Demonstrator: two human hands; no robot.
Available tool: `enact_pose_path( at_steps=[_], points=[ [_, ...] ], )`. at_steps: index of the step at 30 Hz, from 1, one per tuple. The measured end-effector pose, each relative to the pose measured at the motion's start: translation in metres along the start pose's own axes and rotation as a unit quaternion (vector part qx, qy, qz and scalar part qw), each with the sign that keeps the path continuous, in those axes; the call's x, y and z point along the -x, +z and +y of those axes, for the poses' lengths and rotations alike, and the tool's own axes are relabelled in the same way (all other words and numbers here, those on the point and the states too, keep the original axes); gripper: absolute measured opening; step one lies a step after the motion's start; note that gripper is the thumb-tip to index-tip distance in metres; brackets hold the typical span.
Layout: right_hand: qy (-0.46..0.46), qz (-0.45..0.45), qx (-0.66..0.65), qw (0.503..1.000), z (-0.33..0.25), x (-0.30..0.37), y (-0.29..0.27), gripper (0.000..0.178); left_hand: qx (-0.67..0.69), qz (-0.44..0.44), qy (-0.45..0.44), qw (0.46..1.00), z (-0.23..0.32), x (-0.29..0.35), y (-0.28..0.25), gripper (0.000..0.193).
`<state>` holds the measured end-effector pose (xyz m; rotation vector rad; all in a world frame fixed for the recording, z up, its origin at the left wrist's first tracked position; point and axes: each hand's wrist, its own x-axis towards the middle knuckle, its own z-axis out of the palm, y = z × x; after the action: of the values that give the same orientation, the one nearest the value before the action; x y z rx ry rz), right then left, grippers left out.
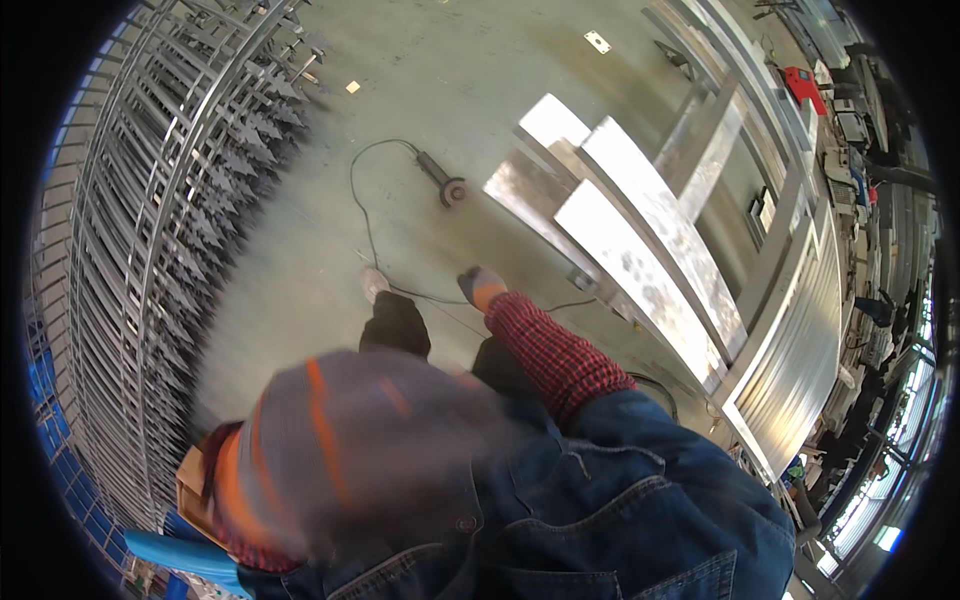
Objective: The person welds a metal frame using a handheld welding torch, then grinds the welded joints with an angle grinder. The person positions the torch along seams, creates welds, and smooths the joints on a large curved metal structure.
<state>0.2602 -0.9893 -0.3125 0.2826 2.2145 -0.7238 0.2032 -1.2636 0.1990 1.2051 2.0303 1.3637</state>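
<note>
My left hand [370, 430], in a grey work glove with orange stripes, is raised very close to the view and smeared by motion. Its fingers cannot be made out. Lower down, over the floor, my right hand [483, 286] wears a grey and orange glove, with its fingers curled closed. Whatever it may hold is hidden. A black cable [365, 215] runs behind this hand; whether they touch I cannot tell. Ahead, an angle grinder [440, 178] with a dark disc lies on the floor, joined to that cable.
A tall stack of grey metal fence panels [170, 230] with pointed ornaments stands along the left. On the right are wide shiny metal bars [650, 230] and a ribbed metal panel [790, 360]. A red box [804, 88] stands farther back. Small plates [598, 42] lie on the floor.
</note>
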Motion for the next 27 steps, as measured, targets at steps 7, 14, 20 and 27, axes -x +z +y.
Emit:
enact_pose_path(
  at_steps=[7,14,20,27],
  points=[
    [0.140,-0.038,-0.304,0.942,0.021,-0.120,0.063,0.082,0.116,0.240,-0.605,0.750,-0.339,0.184,0.189,0.026],
    [0.234,0.104,-0.273,0.927,0.053,-0.304,0.100,0.097,-0.134,0.108,-0.580,0.796,-0.377,0.251,0.260,0.025],
    [0.268,0.147,-0.270,0.913,0.122,-0.477,0.149,0.090,-0.136,0.160,-0.550,0.808,-0.392,0.247,0.238,0.026],
    [0.055,0.100,0.186,0.976,0.134,-0.514,0.185,0.071,-0.117,0.183,-0.512,0.831,-0.408,0.270,0.218,0.024]
  ],
)
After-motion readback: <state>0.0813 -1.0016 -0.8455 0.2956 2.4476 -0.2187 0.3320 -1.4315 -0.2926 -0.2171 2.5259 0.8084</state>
